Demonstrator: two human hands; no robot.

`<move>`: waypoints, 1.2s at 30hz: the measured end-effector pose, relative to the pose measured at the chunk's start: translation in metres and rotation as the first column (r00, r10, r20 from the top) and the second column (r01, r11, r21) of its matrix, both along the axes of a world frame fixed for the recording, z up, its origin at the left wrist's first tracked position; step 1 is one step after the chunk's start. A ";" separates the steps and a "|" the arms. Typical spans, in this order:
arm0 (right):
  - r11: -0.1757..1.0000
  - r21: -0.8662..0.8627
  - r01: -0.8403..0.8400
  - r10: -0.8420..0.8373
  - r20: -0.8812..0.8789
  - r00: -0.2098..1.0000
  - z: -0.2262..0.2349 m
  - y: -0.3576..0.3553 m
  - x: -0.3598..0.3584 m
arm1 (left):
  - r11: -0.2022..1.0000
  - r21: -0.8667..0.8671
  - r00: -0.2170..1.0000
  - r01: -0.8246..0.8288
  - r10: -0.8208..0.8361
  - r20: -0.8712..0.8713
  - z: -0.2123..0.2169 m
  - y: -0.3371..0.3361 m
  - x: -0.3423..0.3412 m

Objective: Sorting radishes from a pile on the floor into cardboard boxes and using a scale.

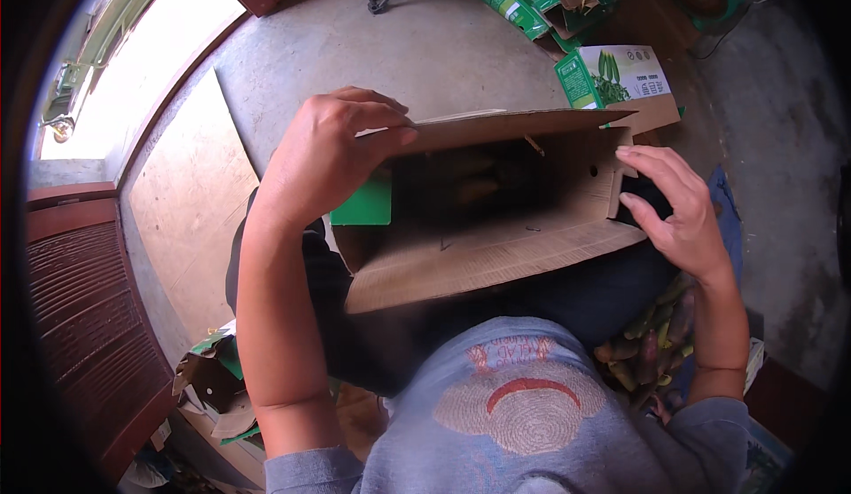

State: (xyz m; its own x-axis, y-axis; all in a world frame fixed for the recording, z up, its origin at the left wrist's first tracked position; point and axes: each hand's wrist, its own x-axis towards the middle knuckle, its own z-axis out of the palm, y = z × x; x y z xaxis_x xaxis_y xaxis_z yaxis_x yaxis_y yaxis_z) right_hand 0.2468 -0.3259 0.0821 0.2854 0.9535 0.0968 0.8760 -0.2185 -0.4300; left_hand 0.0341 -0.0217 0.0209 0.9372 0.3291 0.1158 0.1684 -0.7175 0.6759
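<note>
An open cardboard box (496, 264) rests across my lap, its mouth facing up toward me and its flaps folded out. My left hand (341, 144) is closed on the far left edge of the box, fingers over the cardboard. A green printed flap (363, 203) sticks out just below that hand. At the right end, my right hand (678, 206) pinches the side edge between thumb and fingers. The inside is dark; pale elongated shapes show dimly there, too unclear to name. Small dark bits lie on the near flap.
Beside my right leg lies a heap of brownish-green produce (651, 343) on blue material. Green-and-white cartons (616, 82) stand on the floor ahead to the right. A flat board (191, 202) lies at left, near a brown slatted door (84, 317). Another opened carton (217, 383) sits lower left.
</note>
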 end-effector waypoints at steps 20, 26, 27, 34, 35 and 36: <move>0.298 -0.225 0.928 -0.953 -0.119 0.277 -0.177 -0.498 0.033 | 0.748 -0.493 0.833 -0.444 0.548 0.082 -0.027 0.045 -0.031; 0.191 -0.528 0.827 -0.981 -0.075 0.179 -0.296 -0.624 -0.041 | 0.565 -0.659 0.731 -0.497 0.681 0.032 -0.048 0.057 -0.039; 0.157 -0.605 0.780 -0.977 0.018 0.211 -0.310 -0.625 -0.050 | 0.516 -0.686 0.692 -0.513 0.721 0.025 -0.049 0.061 -0.043; 0.130 -0.744 0.655 -0.976 0.021 0.218 -0.386 -0.630 -0.107 | 0.364 -0.773 0.656 -0.520 0.750 -0.089 -0.101 0.093 -0.061; 0.100 -0.811 0.577 -0.953 0.088 0.290 -0.387 -0.600 -0.106 | 0.370 -0.770 0.645 -0.520 0.761 -0.070 -0.094 0.109 -0.078; 0.052 -0.863 0.503 -0.915 0.160 0.369 -0.384 -0.576 -0.103 | 0.381 -0.756 0.633 -0.533 0.772 -0.057 -0.091 0.123 -0.095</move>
